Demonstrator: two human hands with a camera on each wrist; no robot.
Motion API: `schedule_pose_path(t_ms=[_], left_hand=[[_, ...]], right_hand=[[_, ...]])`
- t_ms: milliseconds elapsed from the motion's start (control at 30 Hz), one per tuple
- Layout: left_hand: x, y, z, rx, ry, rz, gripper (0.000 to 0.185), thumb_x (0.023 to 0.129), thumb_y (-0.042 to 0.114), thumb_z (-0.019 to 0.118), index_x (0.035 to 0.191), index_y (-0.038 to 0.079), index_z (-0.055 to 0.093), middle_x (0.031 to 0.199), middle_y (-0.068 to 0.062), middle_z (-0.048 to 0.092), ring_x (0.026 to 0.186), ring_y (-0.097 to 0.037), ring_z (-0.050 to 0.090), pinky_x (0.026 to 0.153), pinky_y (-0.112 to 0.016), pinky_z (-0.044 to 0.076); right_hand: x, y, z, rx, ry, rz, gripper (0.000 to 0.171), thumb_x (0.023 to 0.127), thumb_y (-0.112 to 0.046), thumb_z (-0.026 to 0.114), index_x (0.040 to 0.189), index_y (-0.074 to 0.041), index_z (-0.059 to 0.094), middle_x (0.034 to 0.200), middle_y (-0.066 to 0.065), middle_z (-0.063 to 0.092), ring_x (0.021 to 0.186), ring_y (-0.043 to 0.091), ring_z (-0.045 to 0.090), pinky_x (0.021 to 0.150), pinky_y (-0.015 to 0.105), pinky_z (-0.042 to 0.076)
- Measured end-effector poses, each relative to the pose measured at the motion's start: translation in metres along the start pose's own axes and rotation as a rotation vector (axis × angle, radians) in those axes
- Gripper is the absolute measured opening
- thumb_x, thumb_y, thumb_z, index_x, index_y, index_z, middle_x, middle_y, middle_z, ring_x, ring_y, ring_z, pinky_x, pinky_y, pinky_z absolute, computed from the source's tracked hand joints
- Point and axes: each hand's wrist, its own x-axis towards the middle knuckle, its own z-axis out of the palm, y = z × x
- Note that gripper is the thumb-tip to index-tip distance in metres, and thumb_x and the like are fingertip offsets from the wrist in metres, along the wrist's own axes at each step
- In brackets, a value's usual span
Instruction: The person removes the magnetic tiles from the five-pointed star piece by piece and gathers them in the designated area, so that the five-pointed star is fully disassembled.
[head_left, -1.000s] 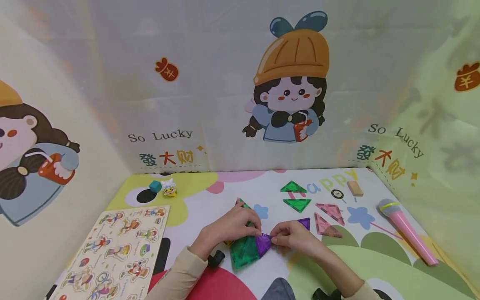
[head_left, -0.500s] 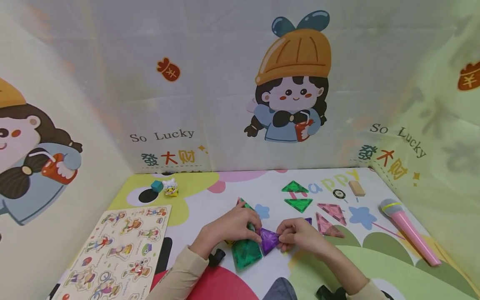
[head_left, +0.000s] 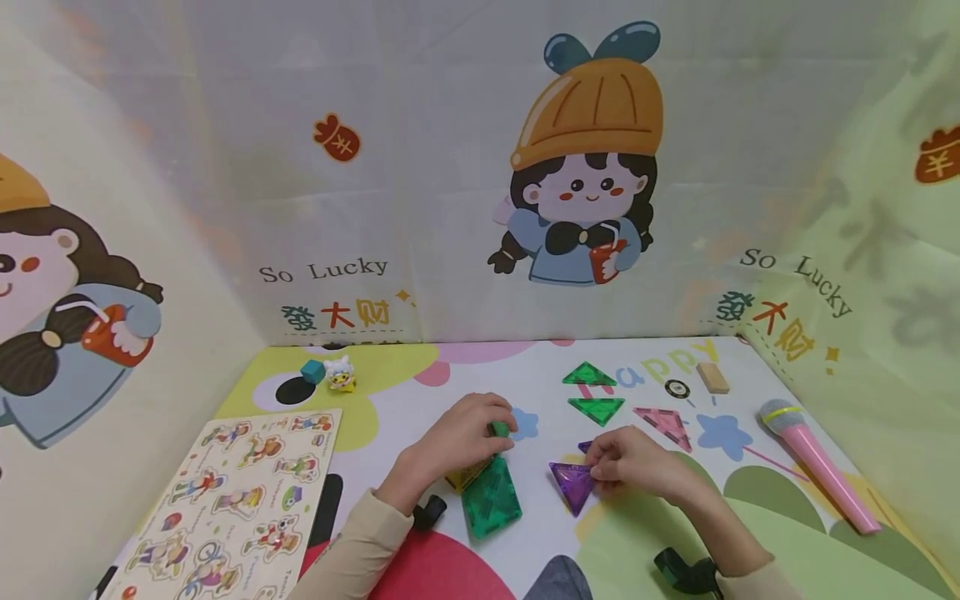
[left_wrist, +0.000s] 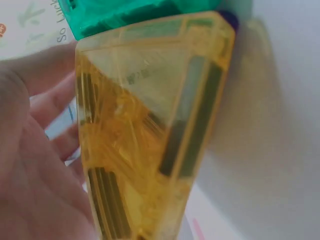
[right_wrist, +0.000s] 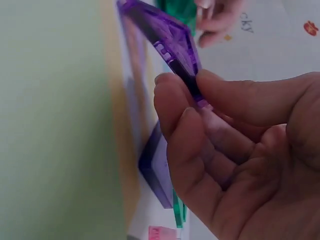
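Two hands low in the middle of the head view, sleeves entering from the bottom edge. Left hand (head_left: 457,437) arched, fingers curled down over the top of a green tile (head_left: 491,500), gripping it, with a yellow triangle tile (head_left: 465,477) tucked under the palm. Right hand (head_left: 637,462) to its right, knuckles up, thumb and forefinger pinching a corner of a purple triangle tile (head_left: 572,485) that pointed toward the bottom of the frame.

Half a second before, had the purple triangle pressed against the green tile's right edge, both hands close together. Now drawn off to the right, clear of the green tile, with bare mat between the two. Left hand kept in nearly the same spot.

From the left wrist, filled the frame with the yellow triangle tile (left_wrist: 150,140), green tile (left_wrist: 125,15) meeting its upper edge, palm (left_wrist: 35,165) at lower left. From the right wrist, showed the purple triangle tile (right_wrist: 167,37) edge-on and tilted, clamped between the fingertips (right_wrist: 240,150), and a second purple tile (right_wrist: 157,170) lying flat below, mostly hidden behind the hand in the head view.

Further right of centre, lay two green triangles (head_left: 588,375), a pink triangle (head_left: 663,423) and a pink toy microphone (head_left: 813,462); at lower left, a picture puzzle board (head_left: 232,500).
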Motion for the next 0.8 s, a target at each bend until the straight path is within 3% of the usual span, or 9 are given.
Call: schedule_pose_path(t_ms=[167, 367, 500, 633, 800], left_hand=[[-0.001, -0.002, 0.002, 0.003, 0.047, -0.159, 0.044, 0.09, 0.043, 0.07, 0.129, 0.023, 0.064, 0.147, -0.003, 0.05, 0.131, -0.021, 0.051, 0.105, -0.048, 0.047], [0.0, -0.003, 0.002, -0.068, 0.092, -0.332, 0.063, 0.089, 0.048, 0.069, 0.144, 0.024, 0.05, 0.152, -0.004, 0.044, 0.136, -0.024, 0.046, 0.104, -0.055, 0.046], [-0.001, -0.005, 0.002, -0.127, 0.093, -0.423, 0.075, 0.087, 0.053, 0.069, 0.149, 0.021, 0.042, 0.14, -0.005, 0.055, 0.122, -0.024, 0.055, 0.101, -0.056, 0.047], [-0.002, -0.011, 0.001, -0.182, 0.071, -0.466, 0.083, 0.085, 0.059, 0.067, 0.151, 0.017, 0.039, 0.138, -0.006, 0.058, 0.117, -0.024, 0.058, 0.1, -0.056, 0.047], [0.001, -0.022, 0.001, -0.251, 0.05, -0.464, 0.058, 0.086, 0.056, 0.068, 0.124, 0.013, 0.058, 0.1, -0.007, 0.068, 0.089, -0.02, 0.061, 0.074, -0.039, 0.051]], right_hand=[[0.003, 0.001, 0.008, -0.145, 0.088, -0.006, 0.005, 0.086, -0.008, 0.071, 0.089, -0.004, 0.071, 0.068, 0.003, 0.065, 0.061, 0.013, 0.058, 0.053, 0.025, 0.048], [0.005, -0.003, 0.013, -0.235, 0.161, 0.01, 0.003, 0.087, -0.011, 0.072, 0.089, -0.009, 0.072, 0.067, -0.001, 0.062, 0.058, 0.01, 0.052, 0.052, 0.023, 0.042], [0.007, -0.004, 0.012, -0.241, 0.181, -0.01, 0.006, 0.089, -0.017, 0.071, 0.09, -0.011, 0.072, 0.068, -0.001, 0.062, 0.058, 0.009, 0.052, 0.053, 0.023, 0.041], [0.012, -0.006, 0.013, -0.201, 0.192, 0.003, 0.01, 0.09, -0.021, 0.071, 0.092, -0.011, 0.072, 0.069, 0.001, 0.064, 0.06, 0.012, 0.055, 0.054, 0.024, 0.043], [0.028, -0.014, 0.019, -0.053, 0.175, 0.035, 0.016, 0.092, -0.021, 0.069, 0.097, -0.006, 0.071, 0.074, 0.007, 0.068, 0.065, 0.018, 0.062, 0.06, 0.03, 0.052]])
